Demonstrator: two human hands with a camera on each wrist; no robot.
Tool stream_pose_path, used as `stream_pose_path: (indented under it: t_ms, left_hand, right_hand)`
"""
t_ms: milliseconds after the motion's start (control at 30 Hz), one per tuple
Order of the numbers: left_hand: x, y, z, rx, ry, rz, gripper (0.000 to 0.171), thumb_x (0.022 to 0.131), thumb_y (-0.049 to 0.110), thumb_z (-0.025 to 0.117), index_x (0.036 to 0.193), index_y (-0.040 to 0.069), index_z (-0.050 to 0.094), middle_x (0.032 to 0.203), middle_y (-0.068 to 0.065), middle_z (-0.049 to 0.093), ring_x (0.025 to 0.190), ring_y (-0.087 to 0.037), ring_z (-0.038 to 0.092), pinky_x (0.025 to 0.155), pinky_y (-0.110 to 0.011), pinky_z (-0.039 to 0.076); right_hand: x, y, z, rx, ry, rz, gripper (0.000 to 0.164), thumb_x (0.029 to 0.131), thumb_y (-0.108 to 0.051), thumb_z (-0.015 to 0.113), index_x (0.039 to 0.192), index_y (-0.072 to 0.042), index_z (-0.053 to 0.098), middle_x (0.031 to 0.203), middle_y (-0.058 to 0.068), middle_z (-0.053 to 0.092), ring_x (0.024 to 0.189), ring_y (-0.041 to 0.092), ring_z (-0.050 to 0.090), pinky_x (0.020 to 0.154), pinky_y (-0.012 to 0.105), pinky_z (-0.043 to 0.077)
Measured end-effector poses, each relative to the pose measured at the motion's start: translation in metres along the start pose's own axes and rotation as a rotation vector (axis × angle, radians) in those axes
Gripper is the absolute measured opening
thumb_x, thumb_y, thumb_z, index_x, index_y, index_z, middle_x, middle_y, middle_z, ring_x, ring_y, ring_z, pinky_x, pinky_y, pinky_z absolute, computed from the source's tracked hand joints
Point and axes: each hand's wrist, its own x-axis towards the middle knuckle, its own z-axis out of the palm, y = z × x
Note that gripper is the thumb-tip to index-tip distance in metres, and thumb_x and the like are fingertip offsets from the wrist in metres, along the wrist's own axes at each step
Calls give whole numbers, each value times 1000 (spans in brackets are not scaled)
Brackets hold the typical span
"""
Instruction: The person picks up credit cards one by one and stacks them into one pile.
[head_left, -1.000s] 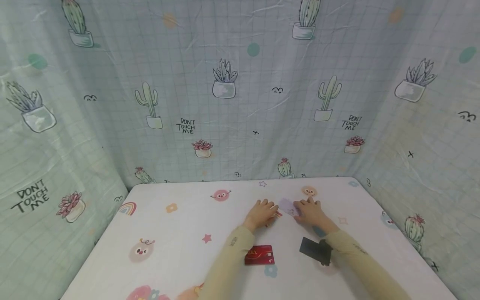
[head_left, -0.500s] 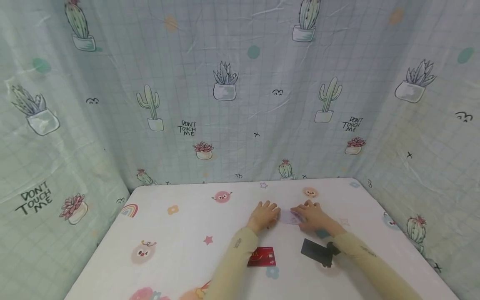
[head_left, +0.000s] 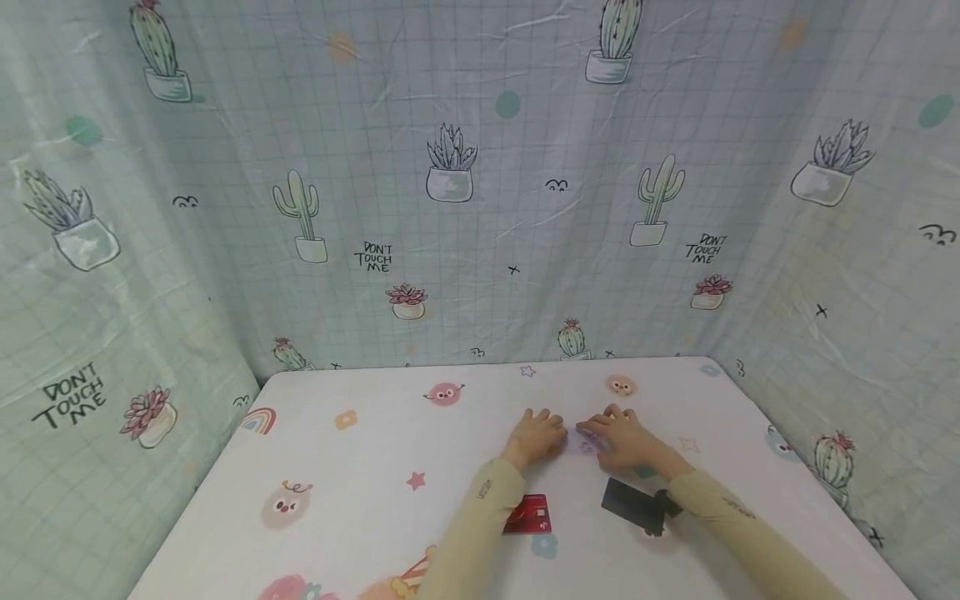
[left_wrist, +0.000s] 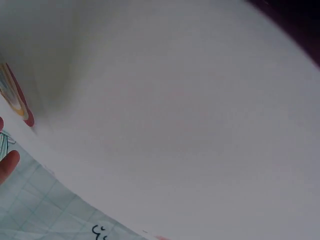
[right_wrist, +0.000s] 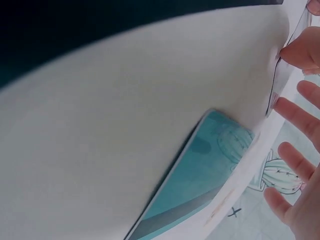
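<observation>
A thin translucent purple sheet (head_left: 586, 445) spans the gap between the two hands, near the far middle of the table. My right hand (head_left: 621, 437) pinches its right side between thumb and forefinger. In the right wrist view the sheet (right_wrist: 285, 75) is seen almost edge-on, and the other right fingers are spread apart. My left hand (head_left: 536, 436) has its fingers bent at the sheet's left end; a fingertip (right_wrist: 313, 7) shows at the sheet's far end. Only two left fingertips (left_wrist: 9, 166) enter the left wrist view. The sheet's left end is hidden under that hand.
A red bank card (head_left: 531, 514) lies partly behind the left sleeve. A black flat rectangle (head_left: 633, 506) lies left of the right forearm. Under the right wrist is a glossy teal card (right_wrist: 195, 170). The white table (head_left: 352, 475) has printed figures; a patterned curtain (head_left: 480, 233) encloses it.
My left hand has shifted right and slightly nearer, onto the sheet's left end. The right hand and sheet came a little nearer too. Less of the sheet now shows between the hands.
</observation>
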Motion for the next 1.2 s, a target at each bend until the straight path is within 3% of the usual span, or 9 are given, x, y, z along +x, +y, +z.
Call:
stream_pose_path:
  t_ms: [167, 433, 733, 1200]
  left_hand:
    - [2, 3, 2, -10, -22, 3, 27, 85, 42, 51, 110, 33, 55, 116, 13, 55, 108, -10, 50, 91, -34, 42]
    - [3, 7, 5, -31, -53, -4, 33, 84, 45, 50, 115, 33, 50, 113, 12, 56, 108, -13, 49, 93, -35, 41]
    - [5, 8, 7, -5, 8, 15, 28, 85, 43, 51, 111, 31, 50, 104, 11, 57, 99, -11, 50, 85, -29, 43]
    - [3, 9, 5, -28, 12, 21, 25, 89, 40, 47, 111, 28, 50, 105, 9, 59, 100, -11, 51, 87, -29, 43]
  right_hand:
    - [-3, 3, 2, -24, 43, -49, 53, 68, -26, 68, 118, -16, 55, 106, -1, 60, 89, 18, 40, 68, 35, 29]
    - [-7, 5, 5, -30, 21, -60, 47, 75, -32, 66, 119, -18, 54, 111, -2, 59, 90, 14, 40, 71, 33, 29]
    - [-5, 5, 2, 0, 30, -56, 46, 73, -30, 68, 116, -17, 56, 107, -2, 59, 89, 13, 38, 74, 35, 32]
    - [-5, 1, 0, -11, 1, -18, 51, 73, -31, 66, 119, -15, 53, 102, -3, 62, 84, 11, 37, 73, 33, 34]
